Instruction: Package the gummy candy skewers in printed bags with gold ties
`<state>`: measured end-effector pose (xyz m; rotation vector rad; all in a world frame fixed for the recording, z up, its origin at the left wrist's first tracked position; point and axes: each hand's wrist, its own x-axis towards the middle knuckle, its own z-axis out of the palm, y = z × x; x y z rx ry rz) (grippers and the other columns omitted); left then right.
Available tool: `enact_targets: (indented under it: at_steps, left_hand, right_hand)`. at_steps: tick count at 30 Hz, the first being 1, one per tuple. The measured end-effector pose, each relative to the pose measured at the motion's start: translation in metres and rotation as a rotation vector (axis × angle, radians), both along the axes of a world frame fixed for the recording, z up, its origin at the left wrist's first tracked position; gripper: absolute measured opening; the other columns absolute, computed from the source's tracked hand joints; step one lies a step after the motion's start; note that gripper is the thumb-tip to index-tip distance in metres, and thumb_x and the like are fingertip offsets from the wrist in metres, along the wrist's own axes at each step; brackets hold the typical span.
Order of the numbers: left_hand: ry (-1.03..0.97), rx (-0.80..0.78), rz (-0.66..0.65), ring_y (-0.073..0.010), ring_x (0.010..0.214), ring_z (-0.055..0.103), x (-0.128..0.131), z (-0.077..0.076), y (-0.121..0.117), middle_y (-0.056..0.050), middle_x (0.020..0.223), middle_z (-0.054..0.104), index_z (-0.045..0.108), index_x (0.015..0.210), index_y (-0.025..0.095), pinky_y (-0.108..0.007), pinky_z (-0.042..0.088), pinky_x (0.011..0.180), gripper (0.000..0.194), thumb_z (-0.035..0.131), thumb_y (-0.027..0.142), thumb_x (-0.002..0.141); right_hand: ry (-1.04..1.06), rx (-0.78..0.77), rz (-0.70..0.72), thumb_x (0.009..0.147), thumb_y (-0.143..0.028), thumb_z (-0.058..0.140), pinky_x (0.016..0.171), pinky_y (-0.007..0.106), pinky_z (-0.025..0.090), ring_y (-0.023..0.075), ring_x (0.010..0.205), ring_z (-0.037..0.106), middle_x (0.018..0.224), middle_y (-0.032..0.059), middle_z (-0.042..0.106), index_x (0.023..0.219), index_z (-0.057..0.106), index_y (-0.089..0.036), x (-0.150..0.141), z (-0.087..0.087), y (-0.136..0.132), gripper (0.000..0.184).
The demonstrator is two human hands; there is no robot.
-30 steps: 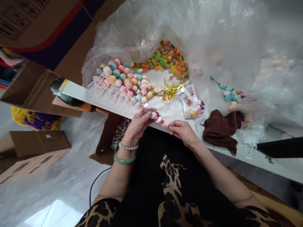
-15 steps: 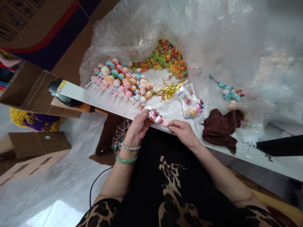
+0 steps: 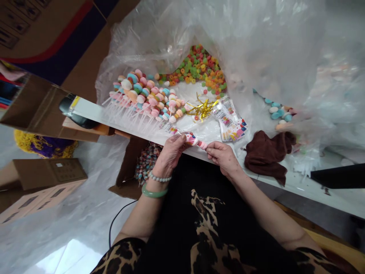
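My left hand [image 3: 173, 151] is closed around a printed clear candy wrapper [image 3: 170, 129], whose far end sticks out past the fingers. A candy skewer [image 3: 202, 145] with pink and white pieces lies partly inside it, its pink end outside. At that pink end, my right hand [image 3: 224, 156] pinches the skewer between thumb and fingers; its stick is hidden. Beyond my left hand, several finished candy skewers [image 3: 148, 93] are piled with white sticks toward me. Printed wrappers [image 3: 232, 123] lie in a stack past my right hand, beside gold twist ties [image 3: 203, 109].
Ring-shaped gummies [image 3: 199, 66] are heaped at the back under clear plastic sheeting [image 3: 176, 23]. A brown cloth [image 3: 266, 154] lies at the right. Below the table edge stands an open carton [image 3: 125, 171] with many small wrapped items. Large cardboard boxes [image 3: 45, 114] crowd the left.
Both hands have moved slightly to the right, with the wrapper and the candy skewer between them. Both grips look the same, and the piles on the table are unchanged.
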<state>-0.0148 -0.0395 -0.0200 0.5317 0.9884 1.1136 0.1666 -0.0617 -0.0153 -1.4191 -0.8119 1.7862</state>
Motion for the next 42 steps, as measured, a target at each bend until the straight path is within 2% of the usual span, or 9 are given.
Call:
enact_targets:
  at_steps: [9,11,14,17,21,28,31,35,42]
  left_hand:
    - [0.043,-0.006,-0.004,-0.0149,0.074,0.066,0.004,0.0,-0.002,-0.005,0.078,0.071,0.072,0.083,0.013,-0.028,0.051,0.079,0.034,0.082,0.042,0.068]
    - [0.035,-0.003,-0.003,-0.0137,0.072,0.064,0.008,0.001,-0.003,-0.003,0.076,0.069,0.071,0.08,0.013,-0.027,0.051,0.079,0.031,0.082,0.04,0.069]
    - [-0.021,0.008,-0.017,-0.0137,0.074,0.064,0.014,0.002,-0.005,-0.003,0.075,0.067,0.069,0.078,0.013,-0.029,0.052,0.082,0.03,0.081,0.04,0.071]
    - [-0.088,-0.006,-0.056,-0.0171,0.08,0.066,0.014,0.004,-0.005,-0.005,0.079,0.068,0.068,0.077,0.014,-0.034,0.053,0.086,0.034,0.078,0.046,0.073]
    - [-0.072,-0.096,-0.048,-0.0207,0.084,0.069,0.006,0.006,-0.001,-0.006,0.081,0.07,0.068,0.08,0.015,-0.039,0.056,0.087,0.045,0.069,0.06,0.075]
    - [0.014,-0.133,0.054,-0.0195,0.076,0.07,0.007,0.006,-0.001,-0.009,0.08,0.072,0.07,0.089,0.013,-0.037,0.057,0.081,0.056,0.057,0.067,0.08]
    - [-0.022,-0.076,0.056,-0.0201,0.082,0.07,0.012,0.007,-0.003,-0.009,0.089,0.073,0.069,0.099,0.013,-0.036,0.056,0.084,0.056,0.066,0.064,0.076]
    - [-0.071,-0.04,0.04,-0.0213,0.086,0.071,0.018,0.006,-0.004,-0.006,0.093,0.072,0.066,0.103,0.015,-0.036,0.055,0.085,0.048,0.083,0.043,0.068]
    - [-0.069,-0.123,0.123,-0.0171,0.08,0.07,0.037,0.002,-0.008,-0.004,0.089,0.072,0.066,0.095,0.015,-0.031,0.053,0.082,0.038,0.084,0.033,0.067]
  right_hand:
    - [0.042,-0.065,-0.002,0.064,-0.035,0.067,0.037,0.021,0.012,0.0043,0.036,0.026,0.051,-0.0037,0.053,0.069,0.058,-0.018,-0.004,0.001,0.003,0.019]
    - [-0.047,0.025,0.014,0.069,-0.034,0.063,0.039,0.021,0.018,0.0062,0.039,0.031,0.052,-0.0036,0.053,0.07,0.059,-0.019,-0.007,0.001,0.0,0.016]
    - [-0.353,0.317,0.051,0.078,-0.029,0.056,0.051,0.024,0.034,0.0118,0.053,0.048,0.058,-0.0014,0.057,0.07,0.061,-0.02,-0.009,0.0,-0.005,0.013]
    - [-0.6,0.529,0.105,0.085,-0.026,0.05,0.064,0.026,0.04,0.0162,0.066,0.057,0.066,0.0004,0.061,0.076,0.064,-0.022,-0.009,-0.001,-0.009,0.017]
    - [-0.7,0.616,0.151,0.089,-0.025,0.047,0.068,0.027,0.042,0.0177,0.07,0.06,0.072,0.0015,0.066,0.081,0.064,-0.023,-0.008,-0.004,-0.011,0.019]
    - [-0.845,0.767,0.23,0.094,-0.022,0.041,0.072,0.027,0.041,0.0187,0.077,0.062,0.08,0.0048,0.068,0.085,0.063,-0.022,-0.009,-0.009,-0.012,0.024]
    - [-0.865,0.775,0.244,0.094,-0.02,0.043,0.071,0.027,0.041,0.0186,0.076,0.062,0.079,0.0045,0.068,0.085,0.063,-0.022,-0.008,-0.011,-0.01,0.022]
    - [-0.9,0.81,0.263,0.094,-0.017,0.042,0.073,0.027,0.042,0.0191,0.081,0.064,0.086,0.006,0.07,0.091,0.064,-0.02,-0.009,-0.01,-0.011,0.022]
    - [-1.071,0.846,0.331,0.092,-0.011,0.039,0.065,0.027,0.04,0.0196,0.079,0.063,0.087,0.01,0.071,0.102,0.065,-0.017,-0.02,-0.003,-0.018,0.028]
